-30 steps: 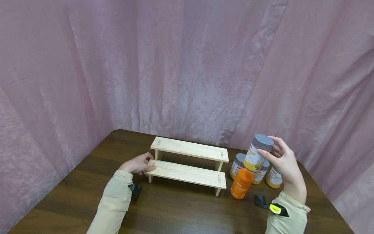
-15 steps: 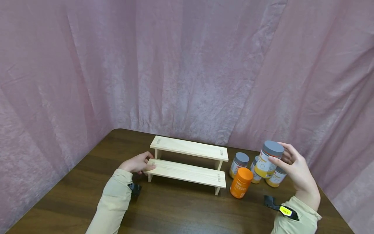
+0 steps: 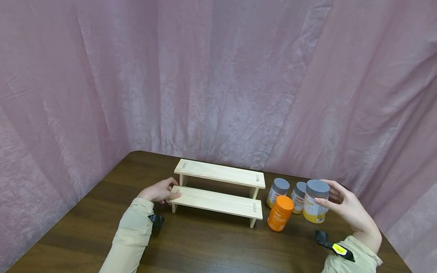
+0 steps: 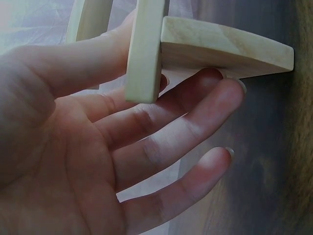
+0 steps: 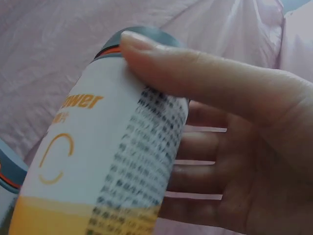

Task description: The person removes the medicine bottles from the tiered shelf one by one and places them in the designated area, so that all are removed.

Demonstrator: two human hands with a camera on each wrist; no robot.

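Observation:
My left hand (image 3: 160, 191) grips the left end of the lower board on a pale two-tier wooden shelf (image 3: 218, 201). In the left wrist view, the thumb lies on one face of the board, and the fingers (image 4: 190, 127) reach under it beside a support leg (image 4: 230, 46). My right hand (image 3: 346, 208) holds a grey-lidded jar (image 3: 315, 206) upright, at the right of the jar group. Its thumb presses near the lid in the right wrist view, where the white label (image 5: 98, 132) with a yellow lower band shows. The far side of the jar is hidden.
An orange jar (image 3: 280, 214) stands right of the shelf. Two more grey-lidded jars (image 3: 278, 191) stand behind it, one partly covered by the held jar. The dark wooden table (image 3: 205, 246) backs onto a pink curtain (image 3: 218, 76).
My right hand has moved right and down with the jar, away from above the orange jar. The held jar now hides the rightmost standing jar. My left hand stays on the shelf.

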